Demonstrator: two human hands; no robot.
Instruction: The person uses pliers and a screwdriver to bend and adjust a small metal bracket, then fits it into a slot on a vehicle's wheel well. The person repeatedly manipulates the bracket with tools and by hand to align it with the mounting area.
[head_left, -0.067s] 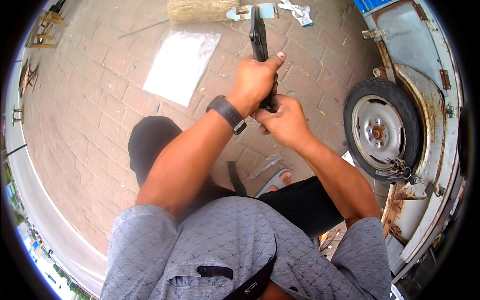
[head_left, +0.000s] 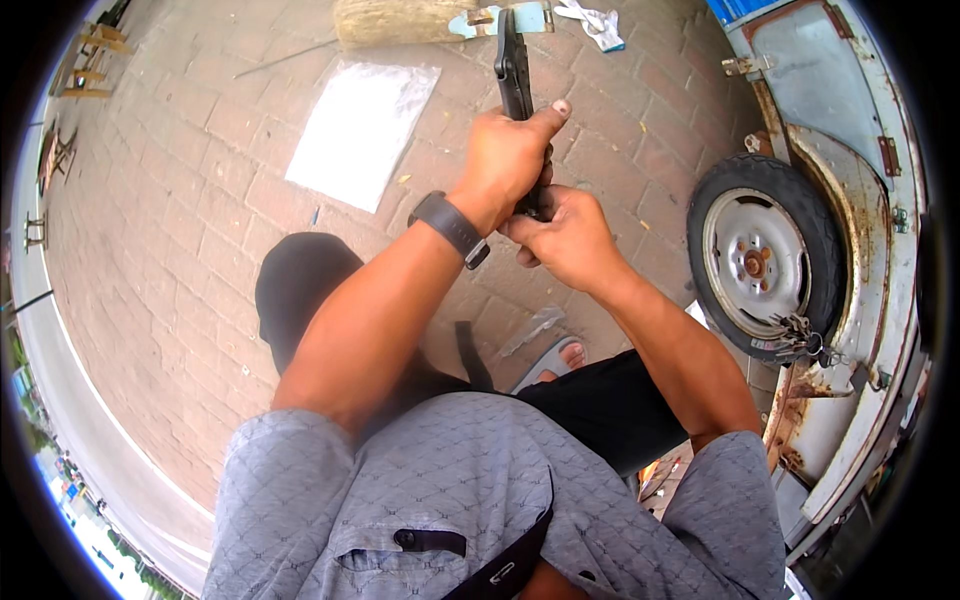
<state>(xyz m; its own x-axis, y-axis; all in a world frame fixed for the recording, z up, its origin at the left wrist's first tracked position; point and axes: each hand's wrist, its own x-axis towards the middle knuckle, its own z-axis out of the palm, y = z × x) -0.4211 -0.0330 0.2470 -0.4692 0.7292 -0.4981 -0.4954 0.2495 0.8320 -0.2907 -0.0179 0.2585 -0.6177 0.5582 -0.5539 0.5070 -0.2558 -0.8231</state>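
Two hands are on one long black object [head_left: 513, 78], which I see to the left of the wheel [head_left: 754, 264], its far end reaching higher than the wheel's top. The fingers of the left hand [head_left: 505, 155] are wrapped around its middle; the thumb sticks out toward the wheel's side. At the lower end, nearer to the wheel, the right hand [head_left: 570, 236] has thumb and fingers pinched together; which small part they press, I cannot tell. A dark watch [head_left: 448, 226] sits on the left wrist, farther left of the wheel. Beyond it, farther still from the wheel, I find a white plastic packet [head_left: 362, 135] flat on the paving [head_left: 225, 190]. Above and left of the wheel lie a log [head_left: 395, 24] and, closer to the wheel, a white glove [head_left: 596, 24]. Some keys [head_left: 797, 340] hang before the wheel's lower edge.
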